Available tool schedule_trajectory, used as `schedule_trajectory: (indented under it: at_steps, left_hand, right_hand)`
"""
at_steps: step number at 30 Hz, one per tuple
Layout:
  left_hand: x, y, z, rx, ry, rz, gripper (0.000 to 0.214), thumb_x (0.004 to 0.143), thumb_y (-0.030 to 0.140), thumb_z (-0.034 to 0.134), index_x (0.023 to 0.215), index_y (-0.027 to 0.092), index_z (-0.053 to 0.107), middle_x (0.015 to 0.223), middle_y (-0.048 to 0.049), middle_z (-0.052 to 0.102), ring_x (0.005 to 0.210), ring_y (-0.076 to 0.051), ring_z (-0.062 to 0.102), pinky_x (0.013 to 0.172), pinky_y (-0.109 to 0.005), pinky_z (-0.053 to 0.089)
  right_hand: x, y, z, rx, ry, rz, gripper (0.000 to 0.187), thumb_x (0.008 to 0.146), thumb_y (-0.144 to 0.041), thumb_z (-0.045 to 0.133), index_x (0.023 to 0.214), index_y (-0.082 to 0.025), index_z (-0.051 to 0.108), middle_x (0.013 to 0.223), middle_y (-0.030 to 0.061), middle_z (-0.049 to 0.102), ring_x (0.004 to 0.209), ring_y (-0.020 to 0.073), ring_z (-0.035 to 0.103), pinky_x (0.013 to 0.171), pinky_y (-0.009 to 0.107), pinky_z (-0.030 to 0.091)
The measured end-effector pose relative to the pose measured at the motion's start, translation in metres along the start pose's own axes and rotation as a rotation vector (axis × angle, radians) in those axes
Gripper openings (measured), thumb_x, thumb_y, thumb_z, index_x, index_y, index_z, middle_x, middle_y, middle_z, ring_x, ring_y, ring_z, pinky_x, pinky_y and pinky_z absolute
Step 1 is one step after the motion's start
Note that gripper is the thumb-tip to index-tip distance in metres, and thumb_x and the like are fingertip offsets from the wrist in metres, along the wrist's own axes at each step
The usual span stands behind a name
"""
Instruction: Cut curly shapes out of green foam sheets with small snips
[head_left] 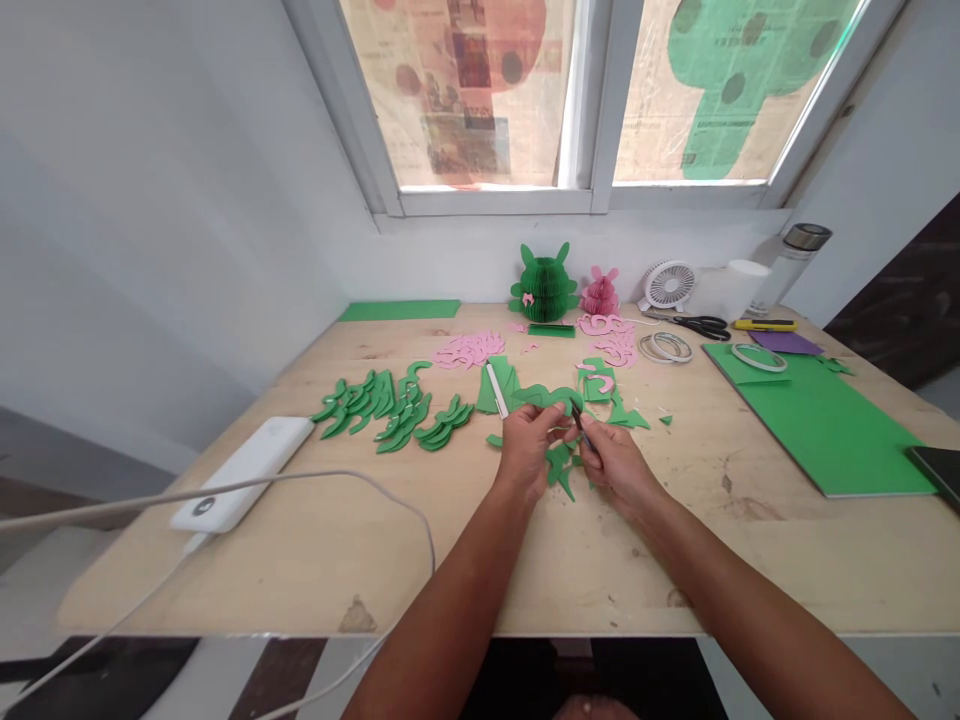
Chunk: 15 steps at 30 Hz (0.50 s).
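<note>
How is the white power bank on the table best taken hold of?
Probably from above, across the long edges near the far end: the white power bank lies flat, and a white cable plug occupies its near end.

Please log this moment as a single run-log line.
left hand: holds wavy green paper | right hand: holds dark tool | nearby: white pen

My pale wooden desk, knot-marked and rounded at its front left corner, stands against a white wall. Above its back edge I face a white-framed window, daylight glowing through newspaper with red and green shapes. Past the right edge I see a dark brown surface; below the front edge, pale floor with a dark band.
</note>
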<state>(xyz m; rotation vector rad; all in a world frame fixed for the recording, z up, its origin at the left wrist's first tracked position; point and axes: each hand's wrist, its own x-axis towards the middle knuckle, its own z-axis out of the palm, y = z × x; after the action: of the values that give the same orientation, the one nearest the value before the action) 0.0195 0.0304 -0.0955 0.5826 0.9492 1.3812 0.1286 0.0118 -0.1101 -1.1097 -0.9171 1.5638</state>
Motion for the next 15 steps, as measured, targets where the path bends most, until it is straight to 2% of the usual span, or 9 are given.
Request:
schedule_trajectory:
  at_steps: [15]
  left_hand:
    - [-0.0011,0.0008,0.0001,-0.021,-0.019,-0.010,0.023,0.056,0.022,0.074,0.054,0.015,0.053,0.055,-0.0017,0.060,0.049,-0.011,0.056,0.060,-0.028,0.048]
  right_hand:
    - [-0.0014,-0.0004,0.0015,-0.010,0.007,-0.014,0.045,0.071,-0.061,0.062,0.072,-0.016,0.058,0.038,-0.0116,0.029,0.032,0.0040,0.015,0.034,0.019,0.009]
